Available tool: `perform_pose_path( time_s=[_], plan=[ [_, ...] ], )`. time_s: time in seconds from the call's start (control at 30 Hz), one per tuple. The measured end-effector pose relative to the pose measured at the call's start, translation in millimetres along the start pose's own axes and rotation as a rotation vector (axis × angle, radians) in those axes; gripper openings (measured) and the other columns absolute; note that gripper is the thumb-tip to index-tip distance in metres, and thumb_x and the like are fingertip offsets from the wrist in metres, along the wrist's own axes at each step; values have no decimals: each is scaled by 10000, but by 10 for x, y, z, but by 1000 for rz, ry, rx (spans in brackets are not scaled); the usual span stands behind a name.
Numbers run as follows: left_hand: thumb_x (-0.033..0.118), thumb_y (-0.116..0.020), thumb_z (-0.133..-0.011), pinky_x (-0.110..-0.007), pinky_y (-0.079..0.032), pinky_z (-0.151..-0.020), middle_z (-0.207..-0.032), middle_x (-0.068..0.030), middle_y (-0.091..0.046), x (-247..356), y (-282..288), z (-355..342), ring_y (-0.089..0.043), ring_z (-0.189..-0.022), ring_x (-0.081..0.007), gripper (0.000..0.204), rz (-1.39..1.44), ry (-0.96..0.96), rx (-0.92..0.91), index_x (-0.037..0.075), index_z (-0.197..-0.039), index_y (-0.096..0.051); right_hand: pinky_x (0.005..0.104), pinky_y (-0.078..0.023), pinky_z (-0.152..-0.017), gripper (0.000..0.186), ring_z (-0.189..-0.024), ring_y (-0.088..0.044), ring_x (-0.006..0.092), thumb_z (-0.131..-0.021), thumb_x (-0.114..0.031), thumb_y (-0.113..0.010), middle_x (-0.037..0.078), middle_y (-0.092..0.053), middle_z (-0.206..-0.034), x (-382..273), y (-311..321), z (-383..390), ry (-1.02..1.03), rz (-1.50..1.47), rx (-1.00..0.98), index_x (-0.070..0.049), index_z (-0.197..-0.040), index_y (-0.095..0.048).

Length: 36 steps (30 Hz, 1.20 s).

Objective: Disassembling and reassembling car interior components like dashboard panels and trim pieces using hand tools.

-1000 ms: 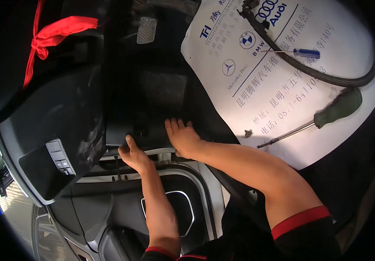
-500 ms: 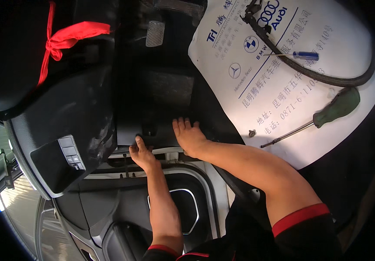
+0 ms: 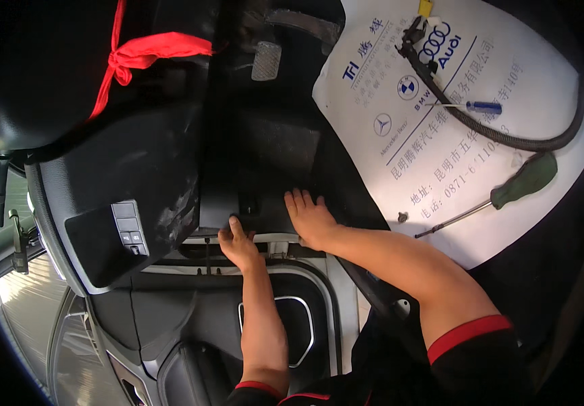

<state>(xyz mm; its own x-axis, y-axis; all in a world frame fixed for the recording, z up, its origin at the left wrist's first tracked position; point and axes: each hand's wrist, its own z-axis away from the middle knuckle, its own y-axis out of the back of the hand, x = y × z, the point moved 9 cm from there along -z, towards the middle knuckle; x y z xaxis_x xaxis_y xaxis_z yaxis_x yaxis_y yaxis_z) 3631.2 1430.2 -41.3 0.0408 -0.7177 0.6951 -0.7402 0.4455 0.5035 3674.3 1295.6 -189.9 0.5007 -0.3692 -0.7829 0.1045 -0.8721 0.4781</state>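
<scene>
In a car's driver footwell, both hands are at a black plastic trim panel (image 3: 265, 220) beside the door opening. My left hand (image 3: 240, 245) grips the panel's lower edge, its thumb on the face and its other fingers curled behind, partly hidden. To its right, my right hand (image 3: 312, 220) lies flat on the panel's right part with the fingers stretched out. A small dark slot (image 3: 246, 203) shows in the panel just above the left thumb.
A printed paper floor mat (image 3: 373, 101) bears a green-handled screwdriver (image 3: 525, 179), a small blue screwdriver (image 3: 483, 107), a corrugated black hose (image 3: 488, 133) and a small fastener (image 3: 402, 217). A metal pedal (image 3: 265, 61), red cloth (image 3: 163, 51) and the open door (image 3: 163, 311) surround the work.
The whole view has shifted, so the scene appears farther right and slightly lower. Both hands keep nearly the same places on the trim panel.
</scene>
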Motion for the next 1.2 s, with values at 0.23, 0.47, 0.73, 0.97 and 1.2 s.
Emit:
perform_pose_path(
  time_s=[0.23,0.47,0.73,0.97,1.2],
  plan=[
    [309,-663,-993,-345,-536,-674,-1011,-74,-638,51,-92,22,-625,-856,-180,353,-5,-35,-8,-1,-1119,-551,567,-457,-1039,1178,-1404,-408,410,-626,-292,-907,280,-343,-1532,41,-46,-25,6,-59,-51,80,-1512,-225],
    [282,-654,-995,-337,-538,-675,-1051,-103,-650,111,-115,-21,-641,-876,-208,352,-39,-25,1,-26,-1136,-562,588,-448,-1036,1209,-1407,-402,421,-609,-280,-916,287,-324,-1549,42,-124,-154,6,-76,-93,78,-1522,-209],
    [250,-687,-969,-339,-580,-681,-1059,-117,-656,46,-81,-131,-654,-881,-206,373,-96,9,-73,-54,-1151,-568,611,-430,-1044,1171,-1424,-379,435,-644,-241,-887,289,-315,-1558,75,-213,-225,12,-140,-128,74,-1531,-190],
    [279,-707,-954,-277,-557,-548,-776,-109,-667,326,-15,-85,-645,-631,-160,359,-373,-112,-38,-66,-918,-614,627,-395,-1071,1202,-1451,-339,419,-635,-205,-893,270,-256,-1592,59,-231,-262,-2,-186,-120,60,-1541,-149],
    [364,-702,-939,-364,-495,-566,-577,-96,-643,509,11,-153,-634,-538,-201,437,-633,-278,-47,-18,-747,-613,622,-364,-1108,1275,-1461,-316,415,-635,-212,-906,251,-237,-1605,58,-165,-315,-17,-212,-79,31,-1571,-75]
  ],
)
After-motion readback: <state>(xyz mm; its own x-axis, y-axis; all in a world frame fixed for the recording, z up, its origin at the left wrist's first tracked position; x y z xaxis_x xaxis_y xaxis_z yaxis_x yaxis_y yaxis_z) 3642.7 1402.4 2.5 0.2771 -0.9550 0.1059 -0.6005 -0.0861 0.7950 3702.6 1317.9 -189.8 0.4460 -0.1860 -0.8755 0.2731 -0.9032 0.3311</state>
